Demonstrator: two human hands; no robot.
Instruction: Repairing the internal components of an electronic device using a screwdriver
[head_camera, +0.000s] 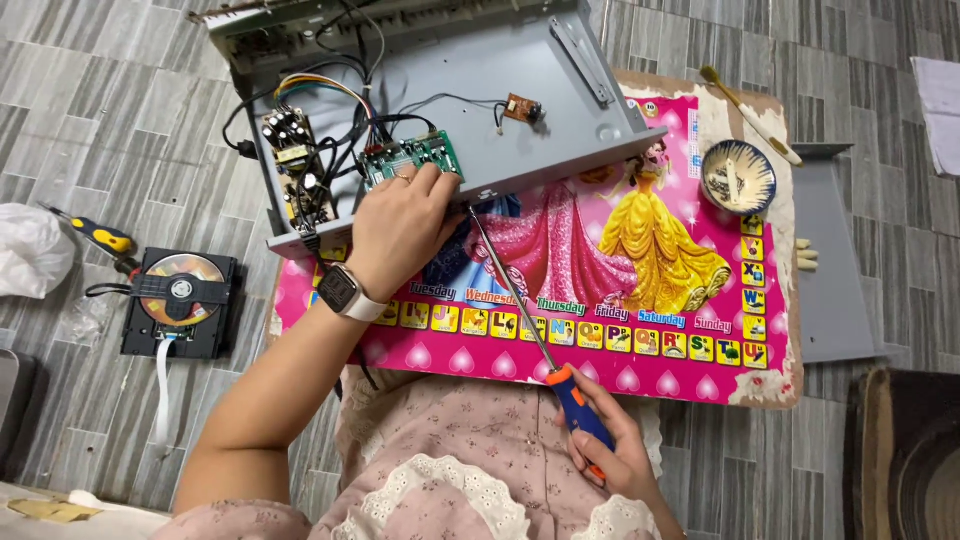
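Observation:
My left hand, with a smartwatch on the wrist, rests on the front edge of an opened grey metal device case, fingers on a green circuit board inside it. My right hand grips the blue and orange handle of a long screwdriver. Its shaft slants up and left, with the tip touching the case's front wall beside my left hand. The case is tilted on a pink picture board. Coloured wires and a second board with capacitors sit in the case's left part.
A black disc drive with a disc and a yellow-handled tool lie on the floor at left, near a white bag. A small bowl, a toothbrush and a grey cover panel lie at right.

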